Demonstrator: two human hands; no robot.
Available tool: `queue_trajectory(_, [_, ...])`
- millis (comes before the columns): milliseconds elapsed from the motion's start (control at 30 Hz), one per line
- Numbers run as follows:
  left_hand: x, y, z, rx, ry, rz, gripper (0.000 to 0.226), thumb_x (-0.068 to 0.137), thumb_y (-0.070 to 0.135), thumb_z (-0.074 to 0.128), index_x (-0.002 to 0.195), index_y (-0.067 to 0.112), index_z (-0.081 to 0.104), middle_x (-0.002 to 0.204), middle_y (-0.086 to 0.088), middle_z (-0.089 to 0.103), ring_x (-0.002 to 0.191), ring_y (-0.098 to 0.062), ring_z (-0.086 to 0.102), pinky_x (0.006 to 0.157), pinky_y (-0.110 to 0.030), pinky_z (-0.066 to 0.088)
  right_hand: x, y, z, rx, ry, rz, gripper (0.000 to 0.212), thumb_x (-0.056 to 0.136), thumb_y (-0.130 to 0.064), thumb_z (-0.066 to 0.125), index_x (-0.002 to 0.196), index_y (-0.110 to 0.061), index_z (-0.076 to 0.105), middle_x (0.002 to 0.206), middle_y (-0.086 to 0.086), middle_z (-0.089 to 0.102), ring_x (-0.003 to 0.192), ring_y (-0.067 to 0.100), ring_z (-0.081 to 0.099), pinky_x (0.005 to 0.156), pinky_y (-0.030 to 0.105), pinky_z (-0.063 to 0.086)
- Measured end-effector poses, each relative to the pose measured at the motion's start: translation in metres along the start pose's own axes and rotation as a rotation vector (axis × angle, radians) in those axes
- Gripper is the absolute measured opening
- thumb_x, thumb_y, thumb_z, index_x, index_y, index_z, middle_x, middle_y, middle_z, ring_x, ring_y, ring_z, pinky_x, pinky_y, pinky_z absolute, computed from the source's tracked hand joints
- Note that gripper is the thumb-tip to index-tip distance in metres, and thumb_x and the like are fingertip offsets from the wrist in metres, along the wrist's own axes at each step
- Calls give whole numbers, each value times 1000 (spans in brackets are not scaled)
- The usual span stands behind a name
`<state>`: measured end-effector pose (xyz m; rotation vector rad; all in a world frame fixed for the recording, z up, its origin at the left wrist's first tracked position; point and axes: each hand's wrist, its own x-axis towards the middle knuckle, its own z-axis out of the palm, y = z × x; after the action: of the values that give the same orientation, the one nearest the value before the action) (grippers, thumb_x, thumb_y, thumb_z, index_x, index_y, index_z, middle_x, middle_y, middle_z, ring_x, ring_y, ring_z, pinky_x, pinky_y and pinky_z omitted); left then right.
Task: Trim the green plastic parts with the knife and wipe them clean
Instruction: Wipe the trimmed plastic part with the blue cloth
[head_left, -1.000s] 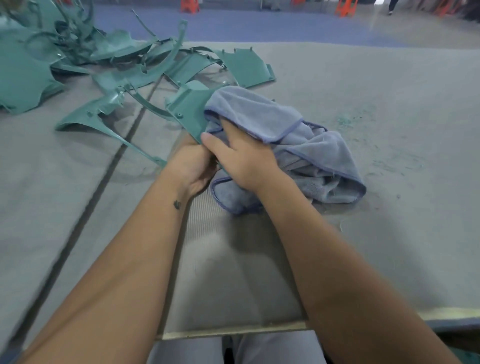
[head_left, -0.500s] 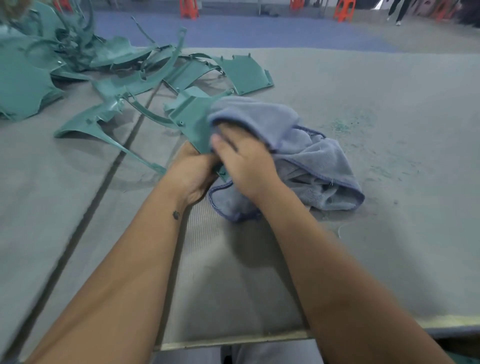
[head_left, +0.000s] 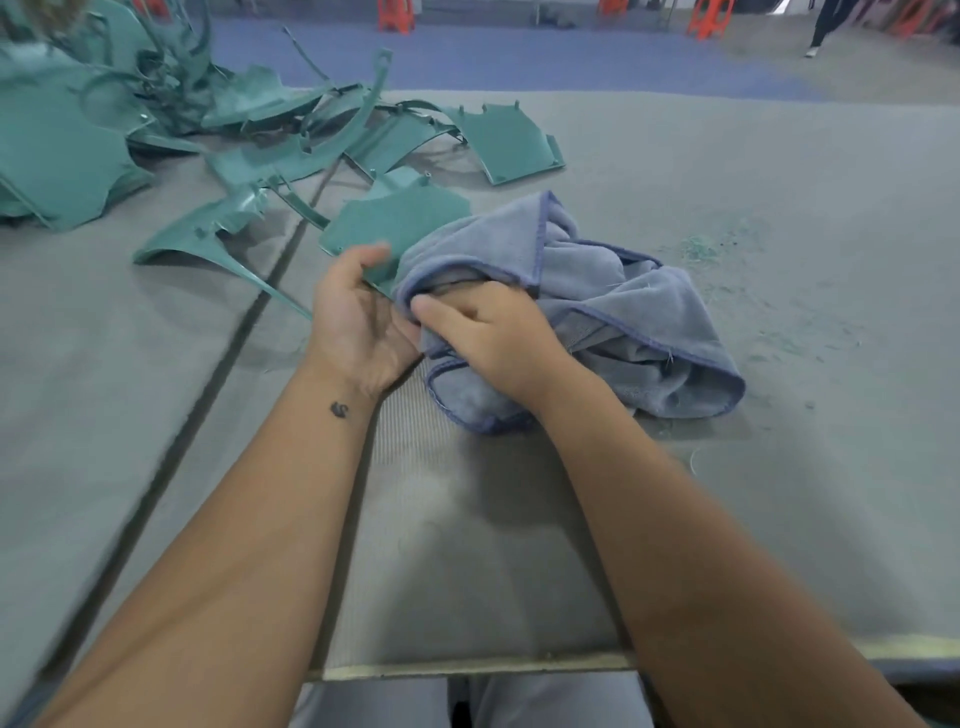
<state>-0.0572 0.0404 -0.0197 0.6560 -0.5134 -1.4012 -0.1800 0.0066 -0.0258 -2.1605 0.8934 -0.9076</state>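
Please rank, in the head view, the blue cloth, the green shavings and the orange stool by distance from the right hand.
1. Blue cloth, gripped by the right hand.
2. Green shavings, on the table beyond the cloth, to the right.
3. Orange stool, on the far floor.

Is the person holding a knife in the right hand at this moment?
No, the right hand grips the blue cloth, and no knife shows.

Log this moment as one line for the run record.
step: wiping | left hand: holds green plastic part | right hand: grips blue cloth against part | knife: not visible | pile of green parts: far left
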Motion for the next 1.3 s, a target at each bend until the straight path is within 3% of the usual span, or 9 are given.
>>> queue_trajectory(133, [9,-1,0,-21,54,-1,75,98,62,24,141,5,47,134,-15,58,109,-30,66,86,-39,57,3,0,2,-167,-51,-2,28,98,-40,47,83,-34,70,86,-12,69,89,13,60,84,33,45])
queue_trajectory(267, [12,-4,-4,-13,83,23,64,102,55,20,127,11,58,122,-11,67,107,-27,68,79,-38,59,14,1,5,-345,62,112,51,100,-39,41,146,-19,36,150,5,40,138,23,33,113,37,27])
queue_trajectory(433, [14,-2,-7,-87,91,63,67,102,55,22,127,5,58,128,-16,63,114,-32,64,93,-46,54,1,4,0,-126,-18,-72,18,86,-10,62,93,-19,76,84,-4,74,81,17,65,76,35,51])
queue_trajectory(533, [13,-3,-6,-113,101,49,72,101,59,22,123,3,61,125,-17,65,114,-33,63,93,-46,53,-3,4,-1,-2,-52,-37,43,78,-1,61,57,-38,59,47,-22,53,50,2,45,54,22,35])
queue_trajectory(767, [13,-3,-8,-95,91,74,73,101,59,12,131,9,56,128,-12,64,114,-29,64,94,-45,53,7,2,0,-216,168,5,29,96,-25,50,121,-20,64,116,3,68,113,21,57,101,36,42])
queue_trajectory(867, [14,-2,-9,-170,95,105,76,100,60,12,127,6,58,125,-14,65,109,-30,66,84,-43,58,-1,5,-8,-20,113,-75,20,88,-11,61,70,-17,67,57,-3,55,59,12,48,62,27,41])
queue_trajectory(1100, [12,-1,-4,-189,118,159,59,102,53,29,118,9,64,116,-14,70,107,-31,67,88,-47,56,0,4,-34,946,323,372,32,72,-13,53,41,-20,52,46,-3,43,43,13,39,48,22,28])
queue_trajectory(1233, [10,0,2,-60,145,227,29,101,22,48,121,4,59,107,-11,73,99,-25,70,89,-43,56,-4,20,-58,1724,274,406,46,82,-27,45,119,-7,64,111,18,67,106,32,62,94,35,47])
queue_trajectory(1300, [10,0,4,-45,118,238,28,100,15,49,124,4,58,110,-11,71,101,-25,68,92,-44,55,-3,23,-56,1660,209,468,38,93,-27,40,120,-5,56,98,16,64,95,33,59,87,37,47])
